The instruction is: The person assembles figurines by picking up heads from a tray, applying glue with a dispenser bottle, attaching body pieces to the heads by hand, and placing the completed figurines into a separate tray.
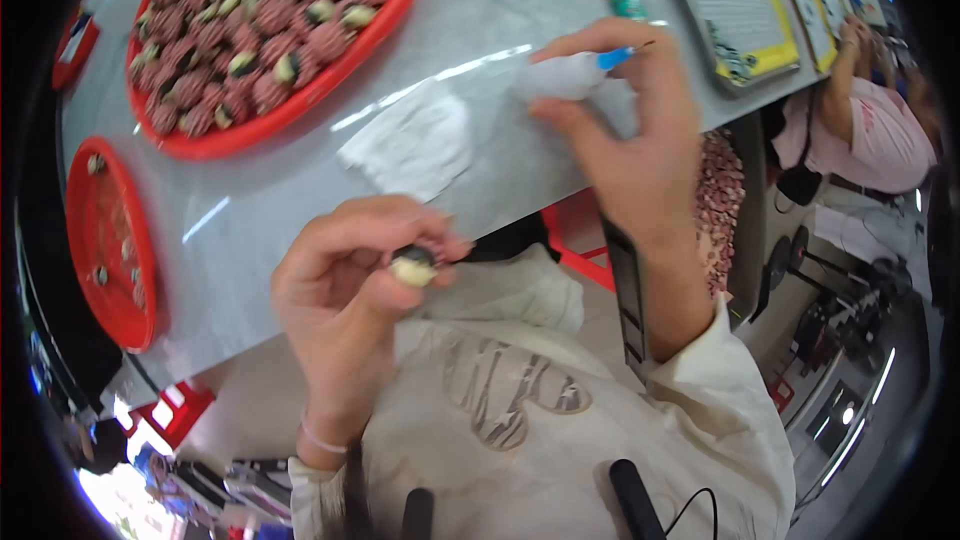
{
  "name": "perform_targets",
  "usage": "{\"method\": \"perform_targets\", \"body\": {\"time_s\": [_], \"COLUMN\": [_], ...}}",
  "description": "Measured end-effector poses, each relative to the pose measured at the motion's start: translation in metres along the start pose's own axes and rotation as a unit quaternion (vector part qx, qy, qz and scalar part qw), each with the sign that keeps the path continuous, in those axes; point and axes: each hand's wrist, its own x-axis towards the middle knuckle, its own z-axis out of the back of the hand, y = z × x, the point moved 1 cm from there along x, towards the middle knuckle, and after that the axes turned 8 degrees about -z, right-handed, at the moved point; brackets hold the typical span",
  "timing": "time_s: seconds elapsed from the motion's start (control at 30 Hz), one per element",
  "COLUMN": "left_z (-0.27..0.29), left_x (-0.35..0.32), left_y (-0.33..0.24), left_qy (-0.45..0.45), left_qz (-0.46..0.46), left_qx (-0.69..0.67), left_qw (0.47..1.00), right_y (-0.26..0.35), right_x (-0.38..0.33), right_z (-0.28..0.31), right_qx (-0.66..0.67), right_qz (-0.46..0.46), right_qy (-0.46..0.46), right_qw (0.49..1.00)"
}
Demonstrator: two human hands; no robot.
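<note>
My left hand (pixel 345 290) pinches a small round piece (pixel 413 268), cream with a dark part, between thumb and fingertips at the near edge of the grey table (pixel 270 190). My right hand (pixel 625 130) is raised over the table's right side and grips a white squeeze bottle with a blue tip (pixel 575 72). A flat white patch (pixel 410 140) lies on the table between the hands. A large red tray (pixel 270 30) piled with pinkish-red and dark-cream round pieces sits at the back left.
A second red tray (pixel 105 240) with a few small pieces lies at the left edge. Framed boards (pixel 740 5) rest at the back right. A small green and orange tube (pixel 625 0) stands behind my right hand. Another person in pink (pixel 870 130) sits at the far right.
</note>
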Motion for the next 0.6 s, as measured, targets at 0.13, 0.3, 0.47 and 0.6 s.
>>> {"method": "perform_targets", "body": {"time_s": [0.13, 0.3, 0.47, 0.6], "left_z": [-0.001, -0.007, -0.009, -0.009], "left_x": [0.0, 0.002, 0.005, 0.004], "left_y": [-0.004, -0.006, -0.003, -0.004], "left_qy": [-0.038, -0.034, -0.008, -0.013], "left_qz": [0.017, 0.03, 0.043, 0.051], "left_qx": [0.045, 0.061, 0.062, 0.07], "left_qw": [0.998, 0.997, 0.997, 0.996], "right_y": [0.0, -0.049, -0.054, -0.052], "right_x": [0.001, 0.018, 0.021, 0.025], "right_z": [0.015, 0.1, 0.107, 0.11], "right_qx": [-0.019, -0.2, -0.275, -0.257], "right_qz": [-0.01, -0.059, -0.108, -0.144], "right_qy": [0.02, -0.094, -0.021, -0.017], "right_qw": [1.0, 0.973, 0.955, 0.955]}}
